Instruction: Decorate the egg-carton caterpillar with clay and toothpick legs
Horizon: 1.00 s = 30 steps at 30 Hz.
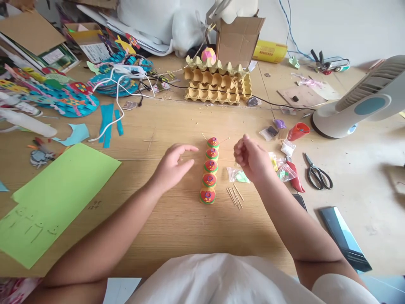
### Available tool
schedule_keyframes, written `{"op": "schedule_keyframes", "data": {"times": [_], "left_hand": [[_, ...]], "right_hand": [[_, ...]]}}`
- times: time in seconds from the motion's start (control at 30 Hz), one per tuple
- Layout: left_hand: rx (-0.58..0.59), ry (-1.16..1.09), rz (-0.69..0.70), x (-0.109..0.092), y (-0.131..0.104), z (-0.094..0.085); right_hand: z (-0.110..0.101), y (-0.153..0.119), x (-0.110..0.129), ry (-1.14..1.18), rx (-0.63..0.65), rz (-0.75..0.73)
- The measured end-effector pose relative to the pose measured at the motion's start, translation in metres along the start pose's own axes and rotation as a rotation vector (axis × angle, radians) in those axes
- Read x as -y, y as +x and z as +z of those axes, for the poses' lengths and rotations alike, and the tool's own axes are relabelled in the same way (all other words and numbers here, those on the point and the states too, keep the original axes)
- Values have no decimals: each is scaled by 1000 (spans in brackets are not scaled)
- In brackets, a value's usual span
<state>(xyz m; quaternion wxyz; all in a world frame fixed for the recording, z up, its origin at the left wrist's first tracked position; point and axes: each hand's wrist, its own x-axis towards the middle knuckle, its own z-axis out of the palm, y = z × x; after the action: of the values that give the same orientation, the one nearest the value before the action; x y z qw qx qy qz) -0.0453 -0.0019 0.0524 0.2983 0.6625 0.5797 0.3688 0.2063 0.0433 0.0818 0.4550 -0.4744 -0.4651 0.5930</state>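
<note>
A straight row of egg-carton cups (209,180), topped with red and green and small coloured decorations, lies between my hands. Two thin sticks with pale tips project from its far end, one to each side. Just left of the row, my left hand (174,165) hovers with thumb and fingers apart, holding nothing. My right hand (253,159) is on the other side, its fingers curled closed; whatever may be inside them is hidden. Below that hand lie several toothpicks (234,197) and a small bag of light green clay (242,176).
Black-handled scissors (317,175), a red cup (299,131) and a white fan (357,101) stand or lie right. Egg cartons (211,82) are stacked at the back. Green paper (60,198), a white cable (116,99) and blue craft pieces (106,122) occupy the left.
</note>
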Motion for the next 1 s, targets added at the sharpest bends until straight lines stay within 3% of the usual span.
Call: {"op": "schedule_keyframes", "data": {"times": [0.1,0.27,0.37,0.47,0.6,0.8,0.9,1.0], "left_hand": [[61,52,123,-18,-32,7],[10,86,333,-39,-65,24],[47,175,508,-43,-79,33],[-1,195,629,-42,-86,40],[-98,158,677,-36,-87,46],[-128,199,756,-30,-90,49],[-129,230,755,-28,-91,48],[-123,238,734,-25,-90,48]], "right_hand": [[-9,-34,-14,-135,172,48],[-12,-85,-37,-267,194,35],[-3,-104,-49,-257,301,-21],[4,-110,-58,-276,359,-135],[4,-111,-64,-269,382,-259],[-2,-116,-69,-307,407,-319],[-9,-114,-66,-402,292,-334],[-22,-107,-61,-723,-30,-275]]}}
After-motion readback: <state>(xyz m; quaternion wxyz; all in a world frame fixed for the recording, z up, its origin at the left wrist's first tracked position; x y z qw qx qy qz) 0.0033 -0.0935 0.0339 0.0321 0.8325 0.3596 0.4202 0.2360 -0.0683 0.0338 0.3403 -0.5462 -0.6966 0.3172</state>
